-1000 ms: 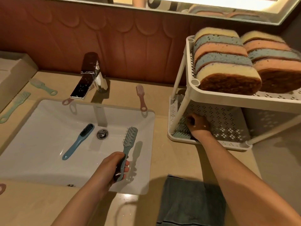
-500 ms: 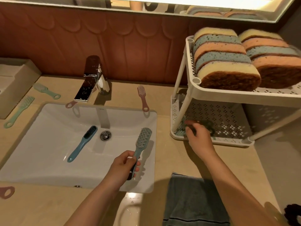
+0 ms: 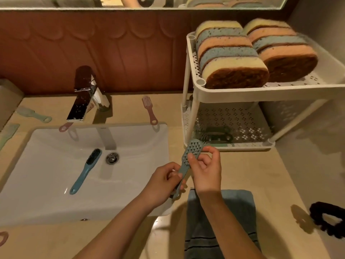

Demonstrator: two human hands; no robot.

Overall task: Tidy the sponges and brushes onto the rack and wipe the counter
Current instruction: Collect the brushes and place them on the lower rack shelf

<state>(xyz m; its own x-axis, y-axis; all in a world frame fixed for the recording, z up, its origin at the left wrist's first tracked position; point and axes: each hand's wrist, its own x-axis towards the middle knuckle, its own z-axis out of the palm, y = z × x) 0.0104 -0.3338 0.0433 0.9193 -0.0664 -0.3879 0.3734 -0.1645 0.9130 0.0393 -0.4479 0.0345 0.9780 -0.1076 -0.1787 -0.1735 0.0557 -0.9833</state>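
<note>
A grey-green brush (image 3: 192, 149) is held between both hands just in front of the white two-tier rack (image 3: 231, 94). My left hand (image 3: 164, 182) grips its handle, and my right hand (image 3: 205, 171) pinches its head. Two rows of sponges (image 3: 233, 58) fill the rack's top shelf. Dark brushes (image 3: 216, 134) lie on the bottom shelf. A blue brush (image 3: 86, 170) lies in the white sink (image 3: 46, 202). A pink brush (image 3: 149, 109) lies behind the sink. Another pink brush (image 3: 65, 126) lies under the faucet, and pale green brushes (image 3: 32, 114) lie at the far left.
A chrome faucet (image 3: 84, 99) stands behind the sink. A grey striped towel (image 3: 220, 227) lies on the beige counter (image 3: 280, 184) below my hands. A black scrunchie (image 3: 328, 219) lies at the right edge. A beige box (image 3: 7, 98) sits at far left.
My right hand left the bottom shelf and came to the brush head. My left hand carried the grey-green brush from over the sink rightward to the rack's front.
</note>
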